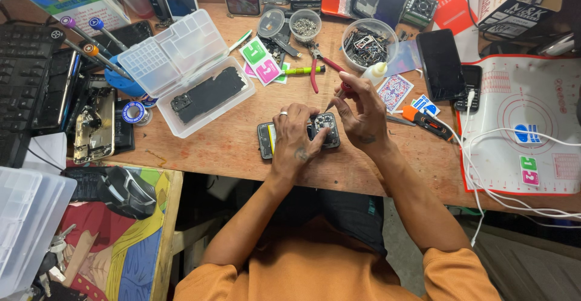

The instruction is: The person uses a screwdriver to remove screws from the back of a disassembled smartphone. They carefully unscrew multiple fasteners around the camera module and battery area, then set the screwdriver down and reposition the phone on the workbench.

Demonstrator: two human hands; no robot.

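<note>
An opened smartphone [324, 130] lies flat on the wooden workbench [212, 149], its inner parts showing. My left hand [295, 136], a ring on one finger, presses down on the phone's middle and covers most of it. My right hand [358, 112] holds a thin red-handled screwdriver [339, 95] with its tip pointing down at the phone's camera end. A small white squeeze bottle [376, 72] stands just behind my right hand.
A clear plastic box [181, 71] holding a dark phone part sits to the left. Red-handled pliers [316, 65], bowls of screws and parts [369, 43], a black phone [440, 65], a white mat [526, 125] with cables and screwdrivers [91, 40] crowd the bench.
</note>
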